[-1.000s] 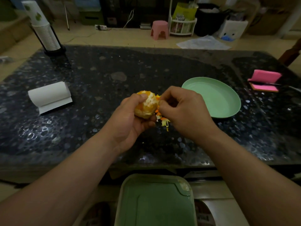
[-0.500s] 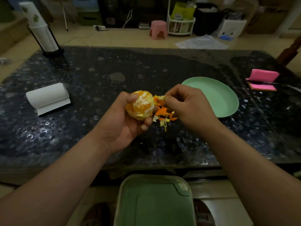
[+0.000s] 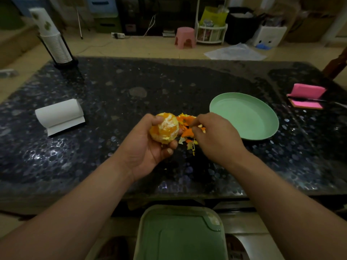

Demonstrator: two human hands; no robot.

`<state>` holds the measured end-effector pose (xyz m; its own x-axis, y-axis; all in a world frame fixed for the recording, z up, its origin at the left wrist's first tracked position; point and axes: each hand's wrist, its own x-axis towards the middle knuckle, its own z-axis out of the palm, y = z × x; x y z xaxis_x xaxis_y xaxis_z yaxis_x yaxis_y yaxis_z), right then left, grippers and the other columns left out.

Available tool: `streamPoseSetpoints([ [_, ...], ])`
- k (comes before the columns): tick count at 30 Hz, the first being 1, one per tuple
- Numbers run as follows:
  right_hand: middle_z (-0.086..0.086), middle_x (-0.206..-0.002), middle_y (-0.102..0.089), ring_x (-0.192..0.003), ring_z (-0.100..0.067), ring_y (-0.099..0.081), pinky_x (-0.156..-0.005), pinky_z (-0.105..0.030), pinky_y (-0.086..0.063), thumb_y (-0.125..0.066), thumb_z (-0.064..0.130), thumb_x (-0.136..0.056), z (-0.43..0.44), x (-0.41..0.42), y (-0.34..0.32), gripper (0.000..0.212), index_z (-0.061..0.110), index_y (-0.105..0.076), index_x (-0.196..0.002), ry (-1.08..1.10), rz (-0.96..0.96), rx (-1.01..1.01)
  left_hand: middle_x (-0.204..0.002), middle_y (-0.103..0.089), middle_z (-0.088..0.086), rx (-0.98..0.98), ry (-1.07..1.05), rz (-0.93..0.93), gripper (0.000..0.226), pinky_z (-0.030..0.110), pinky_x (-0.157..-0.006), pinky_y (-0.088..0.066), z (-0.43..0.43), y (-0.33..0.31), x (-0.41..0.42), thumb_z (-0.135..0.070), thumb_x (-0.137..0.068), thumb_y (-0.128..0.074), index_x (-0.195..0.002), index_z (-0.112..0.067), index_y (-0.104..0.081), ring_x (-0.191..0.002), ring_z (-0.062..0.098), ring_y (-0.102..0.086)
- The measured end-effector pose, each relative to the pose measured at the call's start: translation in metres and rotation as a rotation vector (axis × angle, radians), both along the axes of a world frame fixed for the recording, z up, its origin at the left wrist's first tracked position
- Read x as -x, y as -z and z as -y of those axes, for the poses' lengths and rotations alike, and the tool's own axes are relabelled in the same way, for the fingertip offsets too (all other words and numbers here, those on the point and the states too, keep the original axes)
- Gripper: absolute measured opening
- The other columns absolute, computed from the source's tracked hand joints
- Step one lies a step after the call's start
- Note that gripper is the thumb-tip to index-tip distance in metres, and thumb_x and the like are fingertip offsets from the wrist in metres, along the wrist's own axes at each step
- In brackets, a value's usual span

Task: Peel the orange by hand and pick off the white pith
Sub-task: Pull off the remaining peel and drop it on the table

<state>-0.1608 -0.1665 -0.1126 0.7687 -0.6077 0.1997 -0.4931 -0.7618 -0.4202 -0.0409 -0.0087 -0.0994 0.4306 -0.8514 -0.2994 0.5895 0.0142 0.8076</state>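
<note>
We log the orange [image 3: 165,129] wrapped in the left hand [image 3: 144,152] grip; right hand [image 3: 216,139] just frame-right of it, pinching a peel scrap [image 3: 200,126].

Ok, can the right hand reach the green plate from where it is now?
Likely yes: the right hand, pinching a peel scrap, is close beside the green plate, with only bare table between them.

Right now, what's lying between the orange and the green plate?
In the head view, a heap of peel scraps lies beside the orange, and the right hand pinches at it, short of the green plate.
</note>
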Motion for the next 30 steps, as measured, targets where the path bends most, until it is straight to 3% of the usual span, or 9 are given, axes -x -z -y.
streamPoseSetpoints([
  [3,0.009,-0.097,-0.064,-0.090,-0.013,-0.061,-0.071,-0.033,-0.043,-0.062,0.030,-0.102,0.000,0.001,-0.007,0.009,0.028,-0.070,-0.100,0.014,0.111,-0.060,-0.108,-0.067,0.018,-0.026,-0.023,0.029,0.034,0.025,-0.053,-0.046,0.001,0.001,-0.001,-0.031,-0.100,-0.048,-0.123,-0.009,-0.063,-0.070,0.021,-0.057],
  [5,0.008,-0.087,-0.064,-0.081,-0.012,-0.060,-0.069,-0.034,-0.046,-0.063,0.039,-0.102,-0.003,0.003,-0.013,0.020,0.026,-0.071,-0.090,-0.002,0.159,-0.088,-0.111,-0.067,0.019,-0.039,-0.039,0.059,0.036,0.026,-0.054,-0.047,0.002,0.003,-0.002,-0.031,-0.099,-0.052,-0.126,-0.009,-0.062,-0.070,0.021,-0.059],
  [7,0.009,-0.088,-0.067,-0.082,-0.009,-0.061,-0.072,-0.034,-0.050,-0.064,0.038,-0.102,-0.008,0.005,-0.020,0.016,0.028,-0.074,-0.094,-0.043,0.200,-0.134,-0.113,-0.066,0.020,-0.048,-0.055,0.097,0.047,0.027,-0.054,-0.048,0.004,0.006,-0.002,-0.034,-0.095,-0.059,-0.132,-0.006,-0.059,-0.070,0.021,-0.061],
  [9,0.013,-0.089,-0.070,-0.084,-0.004,-0.064,-0.071,-0.022,-0.051,-0.068,0.037,-0.100,-0.015,0.008,-0.027,0.010,0.031,-0.075,-0.100,-0.093,0.245,-0.233,-0.114,-0.067,0.020,-0.064,-0.067,0.138,0.067,0.029,-0.054,-0.050,0.004,0.008,-0.003,-0.037,-0.086,-0.065,-0.143,-0.004,-0.051,-0.070,0.022,-0.063],
  [11,0.016,-0.088,-0.072,-0.083,-0.001,-0.067,-0.071,-0.018,-0.052,-0.070,0.041,-0.098,-0.019,0.010,-0.030,0.012,0.031,-0.077,-0.103,-0.138,0.252,-0.276,-0.111,-0.067,0.019,-0.075,-0.081,0.172,0.073,0.030,-0.054,-0.051,0.004,0.008,-0.003,-0.038,-0.084,-0.066,-0.147,-0.005,-0.047,-0.071,0.022,-0.064],
  [14,0.016,-0.087,-0.073,-0.082,0.000,-0.068,-0.074,-0.027,-0.058,-0.073,0.043,-0.098,-0.020,0.010,-0.029,0.014,0.032,-0.078,-0.105,-0.161,0.222,-0.240,-0.109,-0.067,0.017,-0.088,-0.102,0.207,0.068,0.031,-0.053,-0.050,0.004,0.007,0.000,-0.036,-0.087,-0.068,-0.145,-0.006,-0.047,-0.071,0.022,-0.065],
  [17,0.016,-0.086,-0.073,-0.080,0.000,-0.067,-0.074,-0.030,-0.059,-0.072,0.038,-0.099,-0.019,0.011,-0.029,0.011,0.031,-0.079,-0.105,-0.168,0.184,-0.202,-0.106,-0.067,0.017,-0.103,-0.125,0.231,0.046,0.031,-0.053,-0.049,0.002,0.006,0.002,-0.027,-0.099,-0.063,-0.138,-0.009,-0.047,-0.069,0.023,-0.064],
  [21,0.012,-0.086,-0.070,-0.077,-0.006,-0.063,-0.072,-0.037,-0.057,-0.069,0.034,-0.100,-0.021,0.011,-0.027,0.012,0.027,-0.077,-0.099,-0.179,0.164,-0.037,-0.108,-0.066,0.016,-0.128,-0.123,0.297,0.034,0.032,-0.054,-0.050,0.002,0.005,0.005,-0.025,-0.101,-0.061,-0.131,-0.015,-0.049,-0.073,0.023,-0.064],
  [30,0.010,-0.076,-0.058,-0.067,-0.011,-0.052,-0.056,-0.030,-0.038,-0.066,0.029,-0.095,-0.030,0.008,-0.025,0.014,0.026,-0.063,-0.082,-0.133,0.191,0.161,-0.107,-0.066,0.016,-0.134,-0.110,0.320,0.032,0.032,-0.053,-0.049,0.003,0.003,0.009,-0.024,-0.102,-0.059,-0.131,-0.014,-0.049,-0.071,0.023,-0.064],
])
